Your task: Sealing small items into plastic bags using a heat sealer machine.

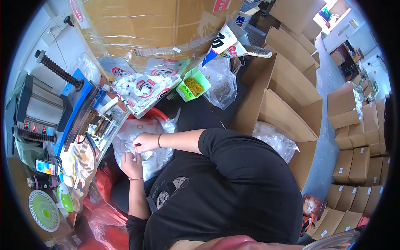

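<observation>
1. A big taped carton [154, 29] fills the top of the view, wrapped in clear film.
2. Open cartons [283, 108] stand in a row to the person's right, with stacks of closed ones [354, 166] farther out.
3. A blue press [54, 108] with a black ribbed handle sits at the left; a small fan [43, 210] lies below it.
4. A red basin [152, 114] sits in front of the person, mostly covered by plastic.
5. A clear bag [152, 156] lies across the basin and the lap, under both hands. Its long axis runs roughly up and down the picture, mouth end toward the big carton; which end is open I cannot tell.
6. A printed packet of white pieces [141, 91] lies above the basin, tilted, long axis running from upper left to lower right.
7. A green tray [193, 85] of yellow bands sits just beside that packet.
8. The right hand [146, 142], a band on its wrist, rests on the bag's upper part, fingers curled narrow and pinching something small and white.
9. The left hand [132, 164] lies just below it, on the bag's left edge, fingers closed on the plastic.
</observation>
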A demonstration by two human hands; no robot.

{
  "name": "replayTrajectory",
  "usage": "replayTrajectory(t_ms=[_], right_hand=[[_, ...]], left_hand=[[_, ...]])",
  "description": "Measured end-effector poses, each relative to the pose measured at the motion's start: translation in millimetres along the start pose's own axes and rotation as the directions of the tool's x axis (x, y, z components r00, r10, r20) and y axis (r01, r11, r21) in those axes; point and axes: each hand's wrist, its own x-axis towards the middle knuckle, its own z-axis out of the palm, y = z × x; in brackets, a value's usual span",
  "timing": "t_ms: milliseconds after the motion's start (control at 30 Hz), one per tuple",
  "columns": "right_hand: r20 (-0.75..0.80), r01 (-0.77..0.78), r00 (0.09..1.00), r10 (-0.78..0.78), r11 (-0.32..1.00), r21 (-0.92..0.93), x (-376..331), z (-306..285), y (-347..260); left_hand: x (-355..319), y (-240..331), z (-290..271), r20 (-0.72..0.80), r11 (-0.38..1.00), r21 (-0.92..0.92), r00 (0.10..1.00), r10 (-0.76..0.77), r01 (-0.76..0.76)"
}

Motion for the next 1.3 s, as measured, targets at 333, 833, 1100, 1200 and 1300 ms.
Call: replayTrajectory(t_ms=[333, 833, 1100, 1200, 1300], right_hand=[[-0.265, -0.226, 0.964, 0.024, 0.599, -0.768, -9.6, -31.2, 22.7], [-0.082, 0.418, 0.824, -0.560, 0.700, -0.578, -26.4, -11.7, -22.3], [-0.222, 0.309, 0.883, -0.413, 0.869, -0.386, -10.0, 5.1, -21.4], [-0.171, 0.198, 0.948, -0.268, 0.919, -0.342, -4.0, -6.8, -6.9], [0.088, 0.095, 0.994, -0.063, 0.902, -0.422, -8.4, -13.7, -7.2]], left_hand=[[-32.7, -32.1, 12.4, 0.731, 0.985, -0.080, 0.663, 0.161, -0.151], [-5.7, -47.7, 52.5, 0.542, 0.496, -0.740, 0.839, 0.040, 0.455], [-22.1, -58.0, 66.5, 0.540, 0.888, -0.382, 0.841, -0.009, 0.255], [-20.8, -46.2, 63.2, 0.516, 0.772, -0.507, 0.852, -0.085, 0.384], [-17.1, -38.2, 53.4, 0.523, 0.540, -0.657, 0.834, -0.175, 0.526]])
